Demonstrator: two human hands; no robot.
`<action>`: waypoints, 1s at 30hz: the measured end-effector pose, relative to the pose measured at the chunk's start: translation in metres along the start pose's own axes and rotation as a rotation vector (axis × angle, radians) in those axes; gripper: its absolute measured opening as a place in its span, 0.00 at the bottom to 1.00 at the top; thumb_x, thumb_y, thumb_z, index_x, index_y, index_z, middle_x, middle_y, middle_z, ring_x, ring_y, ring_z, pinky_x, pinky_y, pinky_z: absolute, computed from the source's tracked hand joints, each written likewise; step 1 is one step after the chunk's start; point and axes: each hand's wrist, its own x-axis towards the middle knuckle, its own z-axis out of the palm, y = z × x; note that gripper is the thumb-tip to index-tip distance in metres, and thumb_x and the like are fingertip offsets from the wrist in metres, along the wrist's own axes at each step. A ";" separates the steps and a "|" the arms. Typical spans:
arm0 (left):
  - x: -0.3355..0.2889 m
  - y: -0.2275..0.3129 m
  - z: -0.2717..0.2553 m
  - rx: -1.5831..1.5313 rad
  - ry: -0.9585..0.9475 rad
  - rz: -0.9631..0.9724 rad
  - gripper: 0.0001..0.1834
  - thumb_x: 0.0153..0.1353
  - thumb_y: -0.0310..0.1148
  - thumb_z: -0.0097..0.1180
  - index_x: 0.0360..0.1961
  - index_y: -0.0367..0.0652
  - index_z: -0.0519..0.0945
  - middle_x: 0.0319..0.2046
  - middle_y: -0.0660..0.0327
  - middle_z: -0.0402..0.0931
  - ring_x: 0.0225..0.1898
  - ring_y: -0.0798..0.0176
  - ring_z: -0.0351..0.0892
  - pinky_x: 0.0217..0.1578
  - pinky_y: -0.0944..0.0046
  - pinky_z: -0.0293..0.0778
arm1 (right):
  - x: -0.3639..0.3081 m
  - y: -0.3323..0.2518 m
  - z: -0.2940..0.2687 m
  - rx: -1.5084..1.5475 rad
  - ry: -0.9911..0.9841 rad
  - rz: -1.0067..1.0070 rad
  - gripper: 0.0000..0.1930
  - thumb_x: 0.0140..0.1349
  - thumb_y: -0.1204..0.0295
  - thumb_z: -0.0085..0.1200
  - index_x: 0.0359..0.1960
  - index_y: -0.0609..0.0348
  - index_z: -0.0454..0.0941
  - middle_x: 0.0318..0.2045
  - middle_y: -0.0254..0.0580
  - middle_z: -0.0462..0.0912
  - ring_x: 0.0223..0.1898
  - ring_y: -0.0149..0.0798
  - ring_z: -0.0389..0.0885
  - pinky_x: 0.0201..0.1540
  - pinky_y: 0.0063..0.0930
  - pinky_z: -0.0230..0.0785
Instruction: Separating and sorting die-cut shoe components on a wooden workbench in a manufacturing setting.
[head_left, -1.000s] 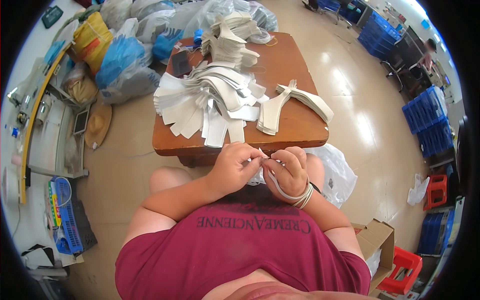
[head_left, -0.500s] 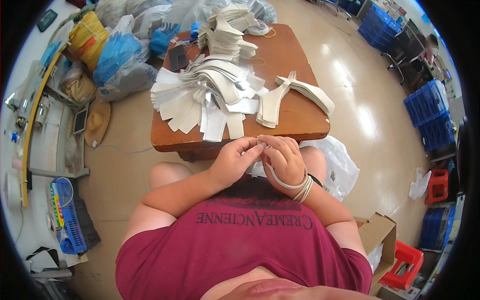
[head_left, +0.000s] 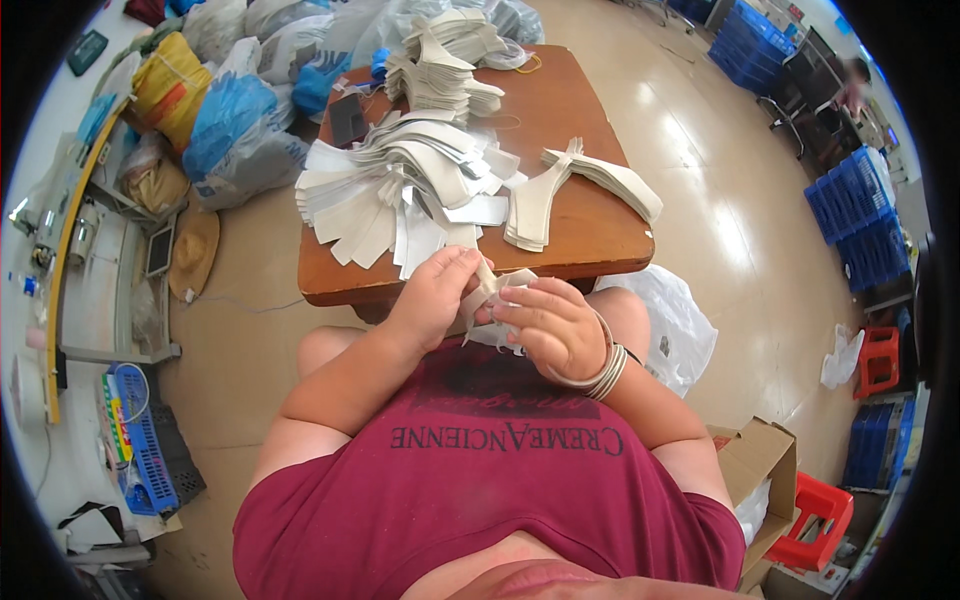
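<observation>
Between my hands, just off the table's near edge, is a cream-coloured cut piece (head_left: 487, 284), bent, with thin ragged ends hanging below. My left hand (head_left: 437, 292) pinches its upper left part between thumb and fingers. On the other side my right hand (head_left: 552, 325) has its fingers curled against the piece; the thumb side is partly hidden. Several cream loops (head_left: 598, 372), like elastic bands, circle my right wrist. Beyond the hands a fanned pile of white and cream cut pieces (head_left: 400, 190) covers the table's left, beside a smaller curved stack (head_left: 538, 205).
More stacked pieces (head_left: 440, 85) and a dark flat object (head_left: 348, 120) lie at the back of the brown table (head_left: 590, 235). Filled plastic bags (head_left: 240, 140) crowd the far left. Right of my knee hangs a clear bag (head_left: 680, 330); a cardboard box (head_left: 755, 460) and red stool (head_left: 815, 520) stand nearby.
My hands have moved apart, the left one up toward the table edge. The cream piece, mostly hidden between my fingers before, now shows stretched between them.
</observation>
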 end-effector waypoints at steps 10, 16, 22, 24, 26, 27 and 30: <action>-0.005 0.005 0.011 0.012 -0.055 -0.040 0.09 0.69 0.33 0.52 0.41 0.38 0.75 0.30 0.61 0.78 0.27 0.68 0.76 0.29 0.68 0.73 | 0.000 0.003 -0.004 0.322 0.060 0.219 0.14 0.49 0.85 0.60 0.33 0.57 0.70 0.33 0.40 0.83 0.44 0.47 0.84 0.54 0.45 0.73; 0.019 0.046 -0.055 -0.363 0.234 0.241 0.04 0.68 0.31 0.53 0.35 0.44 0.74 0.25 0.62 0.76 0.21 0.67 0.72 0.25 0.67 0.70 | -0.039 0.009 -0.035 0.648 -0.216 0.476 0.14 0.50 0.87 0.60 0.28 0.54 0.69 0.23 0.37 0.73 0.24 0.43 0.73 0.39 0.40 0.70; -0.017 0.098 -0.063 -0.123 0.276 0.529 0.05 0.68 0.34 0.54 0.38 0.45 0.75 0.26 0.64 0.78 0.14 0.74 0.64 0.17 0.73 0.61 | -0.128 0.021 -0.126 0.194 -0.369 1.117 0.08 0.54 0.78 0.60 0.30 0.60 0.71 0.22 0.47 0.72 0.27 0.49 0.74 0.30 0.38 0.67; -0.015 0.105 -0.061 -0.048 0.265 0.522 0.06 0.69 0.35 0.54 0.40 0.45 0.76 0.27 0.62 0.80 0.13 0.73 0.63 0.14 0.74 0.58 | -0.173 0.025 -0.148 -0.011 -0.291 1.288 0.08 0.53 0.78 0.60 0.29 0.60 0.71 0.23 0.44 0.74 0.29 0.43 0.76 0.32 0.36 0.68; -0.015 0.105 -0.064 -0.030 0.130 0.463 0.09 0.70 0.35 0.51 0.45 0.42 0.76 0.33 0.57 0.83 0.18 0.69 0.73 0.20 0.71 0.68 | -0.170 0.019 -0.165 0.081 -0.291 1.428 0.09 0.52 0.79 0.60 0.28 0.60 0.71 0.25 0.43 0.76 0.30 0.41 0.77 0.34 0.35 0.69; -0.012 0.104 -0.052 -0.026 0.133 0.419 0.11 0.70 0.34 0.49 0.48 0.41 0.76 0.37 0.54 0.83 0.23 0.65 0.77 0.25 0.69 0.72 | -0.165 0.019 -0.171 0.159 -0.293 1.582 0.09 0.51 0.80 0.61 0.26 0.60 0.70 0.26 0.42 0.77 0.32 0.40 0.78 0.35 0.34 0.69; -0.005 0.099 -0.046 -0.020 -0.097 0.313 0.17 0.70 0.31 0.45 0.56 0.37 0.73 0.48 0.46 0.81 0.40 0.53 0.85 0.44 0.58 0.79 | -0.137 0.010 -0.153 0.473 -0.075 1.063 0.11 0.48 0.80 0.62 0.24 0.59 0.69 0.29 0.43 0.79 0.34 0.37 0.77 0.39 0.31 0.69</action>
